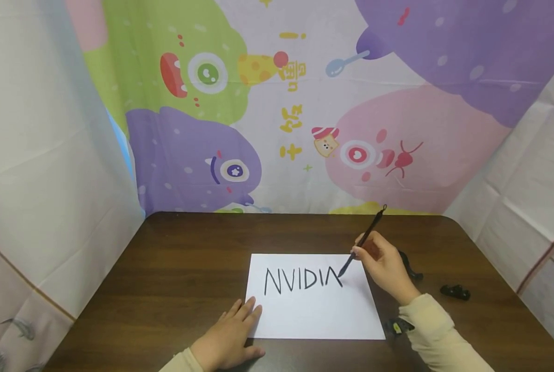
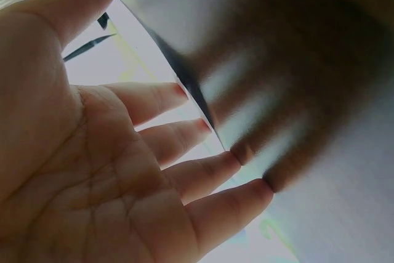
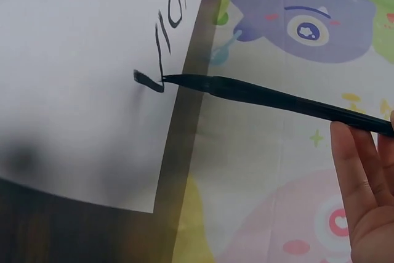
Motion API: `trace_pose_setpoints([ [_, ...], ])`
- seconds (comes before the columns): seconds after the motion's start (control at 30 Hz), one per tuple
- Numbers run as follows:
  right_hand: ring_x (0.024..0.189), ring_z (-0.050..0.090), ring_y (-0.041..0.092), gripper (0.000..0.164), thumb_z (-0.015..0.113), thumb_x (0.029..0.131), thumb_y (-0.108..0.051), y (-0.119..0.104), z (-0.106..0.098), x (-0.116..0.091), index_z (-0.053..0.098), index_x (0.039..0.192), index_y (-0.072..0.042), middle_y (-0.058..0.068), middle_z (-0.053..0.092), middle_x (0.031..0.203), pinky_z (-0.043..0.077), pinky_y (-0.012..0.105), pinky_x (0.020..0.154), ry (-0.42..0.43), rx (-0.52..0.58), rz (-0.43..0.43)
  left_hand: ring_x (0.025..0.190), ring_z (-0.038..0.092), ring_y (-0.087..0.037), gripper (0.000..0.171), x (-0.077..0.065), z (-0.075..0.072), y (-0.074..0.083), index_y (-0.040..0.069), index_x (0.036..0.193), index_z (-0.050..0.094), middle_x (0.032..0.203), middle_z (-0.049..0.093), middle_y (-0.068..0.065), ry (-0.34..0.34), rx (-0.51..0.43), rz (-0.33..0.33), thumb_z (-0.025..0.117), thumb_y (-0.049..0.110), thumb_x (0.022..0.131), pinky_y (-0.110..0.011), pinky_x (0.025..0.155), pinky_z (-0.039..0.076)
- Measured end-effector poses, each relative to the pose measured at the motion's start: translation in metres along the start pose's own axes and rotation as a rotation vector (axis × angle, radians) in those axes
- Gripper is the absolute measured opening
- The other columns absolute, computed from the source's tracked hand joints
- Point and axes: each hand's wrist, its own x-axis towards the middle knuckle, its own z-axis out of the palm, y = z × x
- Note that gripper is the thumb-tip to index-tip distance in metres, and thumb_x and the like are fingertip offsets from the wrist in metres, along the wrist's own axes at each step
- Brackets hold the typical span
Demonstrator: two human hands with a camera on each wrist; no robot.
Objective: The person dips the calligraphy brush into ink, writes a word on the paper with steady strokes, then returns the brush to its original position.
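A white sheet of paper [image 1: 323, 318] lies on the table with black letters [image 1: 300, 279] across its upper half, reading NVIDI and then slanted strokes like an A. My right hand [image 1: 384, 266] pinches a slim black calligraphy brush [image 1: 371, 230], handle leaning up to the right. In the right wrist view the brush [image 3: 265, 95] has its dark tip at the last letter's strokes. My left hand [image 1: 225, 336] rests at the sheet's lower left edge, fingertips on the paper. Its fingers are spread and straight in the left wrist view, where the palm [image 2: 104, 170] shows.
Right of the paper lie a small black object [image 1: 455, 292] and a dark one with a yellow-green patch [image 1: 396, 326]. Another black item [image 1: 412, 267] is partly hidden behind my right hand. A cartoon-printed cloth [image 1: 286, 191] hangs behind the brown table [image 1: 184, 268].
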Motion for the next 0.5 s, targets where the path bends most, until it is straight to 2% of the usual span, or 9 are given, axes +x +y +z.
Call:
trace_pose_setpoints([
  [0.13, 0.078, 0.07, 0.017, 0.015, 0.065, 0.084, 0.015, -0.017, 0.003, 0.003, 0.057, 0.096, 0.009, 0.022, 0.067, 0.086, 0.059, 0.024, 0.07, -0.008, 0.021, 0.02, 0.141, 0.032, -0.05, 0.084, 0.0, 0.0, 0.0, 0.003, 0.146, 0.044, 0.156, 0.034, -0.021, -0.004, -0.004, -0.003, 0.072, 0.049, 0.082, -0.07, 0.104, 0.035],
  [0.27, 0.078, 0.07, 0.022, 0.014, 0.065, 0.085, 0.013, -0.029, 0.007, 0.005, 0.058, 0.095, 0.009, 0.021, 0.067, 0.087, 0.059, 0.023, 0.071, -0.015, 0.004, 0.027, 0.141, 0.032, -0.05, 0.084, 0.0, 0.0, 0.0, 0.003, 0.146, 0.044, 0.156, 0.034, -0.022, -0.005, -0.006, -0.002, 0.072, 0.049, 0.082, -0.07, 0.104, 0.035],
  [0.37, 0.078, 0.069, 0.025, 0.014, 0.066, 0.085, 0.012, -0.026, 0.01, 0.006, 0.058, 0.095, 0.007, 0.019, 0.067, 0.089, 0.058, 0.021, 0.071, -0.018, -0.01, 0.023, 0.141, 0.031, -0.05, 0.084, 0.0, -0.001, 0.001, 0.003, 0.146, 0.044, 0.157, 0.033, -0.021, -0.007, -0.005, -0.006, 0.072, 0.05, 0.082, -0.07, 0.104, 0.035],
  [0.5, 0.079, 0.069, 0.022, 0.015, 0.066, 0.085, 0.012, -0.009, 0.015, 0.005, 0.059, 0.097, 0.006, 0.019, 0.068, 0.09, 0.058, 0.022, 0.072, -0.028, -0.005, 0.024, 0.141, 0.031, -0.05, 0.084, 0.001, -0.001, 0.0, 0.004, 0.146, 0.044, 0.157, 0.033, -0.021, -0.015, -0.006, -0.01, 0.072, 0.05, 0.082, -0.07, 0.104, 0.035],
])
